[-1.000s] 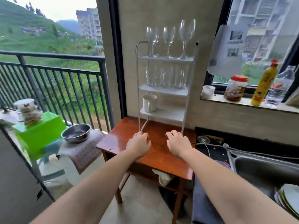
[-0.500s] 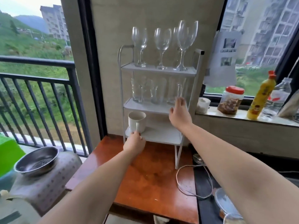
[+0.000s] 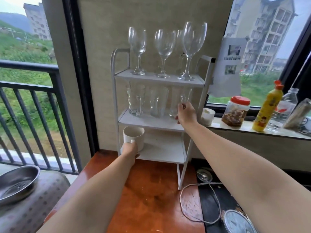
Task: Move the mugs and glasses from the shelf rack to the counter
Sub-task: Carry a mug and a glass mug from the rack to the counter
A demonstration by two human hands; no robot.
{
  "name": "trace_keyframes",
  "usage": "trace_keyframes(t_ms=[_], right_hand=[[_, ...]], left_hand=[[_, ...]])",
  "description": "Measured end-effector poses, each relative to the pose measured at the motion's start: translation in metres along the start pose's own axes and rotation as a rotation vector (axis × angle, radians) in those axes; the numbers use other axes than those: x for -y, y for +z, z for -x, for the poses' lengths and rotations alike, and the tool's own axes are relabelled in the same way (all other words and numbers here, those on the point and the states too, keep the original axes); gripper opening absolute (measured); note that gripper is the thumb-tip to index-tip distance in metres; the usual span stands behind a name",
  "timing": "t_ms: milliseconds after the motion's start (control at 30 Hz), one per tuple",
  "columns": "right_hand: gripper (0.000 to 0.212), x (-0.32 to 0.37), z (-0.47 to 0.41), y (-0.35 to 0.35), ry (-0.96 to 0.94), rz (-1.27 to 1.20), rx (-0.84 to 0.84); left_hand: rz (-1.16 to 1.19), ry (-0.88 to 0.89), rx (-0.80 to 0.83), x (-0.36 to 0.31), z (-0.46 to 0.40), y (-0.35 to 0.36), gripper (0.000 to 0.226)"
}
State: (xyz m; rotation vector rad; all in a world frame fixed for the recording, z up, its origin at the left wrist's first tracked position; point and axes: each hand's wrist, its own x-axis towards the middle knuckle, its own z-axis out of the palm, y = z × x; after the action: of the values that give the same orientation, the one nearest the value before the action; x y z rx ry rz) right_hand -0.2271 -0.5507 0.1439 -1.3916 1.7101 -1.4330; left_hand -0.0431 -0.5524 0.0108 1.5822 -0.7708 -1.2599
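Observation:
A white three-tier shelf rack (image 3: 193,84) stands on a reddish wooden table (image 3: 151,190). Several wine glasses (image 3: 164,47) line its top tier. Clear glass mugs (image 3: 134,101) and a tumbler (image 3: 159,103) fill the middle tier. A white ceramic mug (image 3: 134,137) sits at the left of the bottom tier. My left hand (image 3: 130,151) is closed around that mug's handle. My right hand (image 3: 186,113) grips the handle of the rightmost glass mug (image 3: 180,100) on the middle tier.
A steel bowl (image 3: 16,183) rests on a patterned cover at the lower left, by a black railing. A white cord (image 3: 198,187) loops beside the rack's foot. The windowsill at right carries a white cup (image 3: 207,116), a red-lidded jar (image 3: 235,111), a yellow bottle (image 3: 267,106) and a water bottle.
Both hands have left the tabletop and reached into the rack. My left hand has closed on the white mug's handle and my right on the rightmost glass mug. The view has moved closer.

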Motion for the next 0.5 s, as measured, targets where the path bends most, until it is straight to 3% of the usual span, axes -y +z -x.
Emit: trace_keyframes(t_ms=[200,500], right_hand=[[0.018,0.0,0.026,-0.008,-0.067,0.074,-0.022],[0.016,0.013,0.122,-0.022,-0.105,-0.044,0.009]], left_hand=[[0.006,0.091,0.025,0.006,0.006,-0.019,0.041],[-0.074,0.161,0.17,0.028,0.073,-0.046,0.035]])
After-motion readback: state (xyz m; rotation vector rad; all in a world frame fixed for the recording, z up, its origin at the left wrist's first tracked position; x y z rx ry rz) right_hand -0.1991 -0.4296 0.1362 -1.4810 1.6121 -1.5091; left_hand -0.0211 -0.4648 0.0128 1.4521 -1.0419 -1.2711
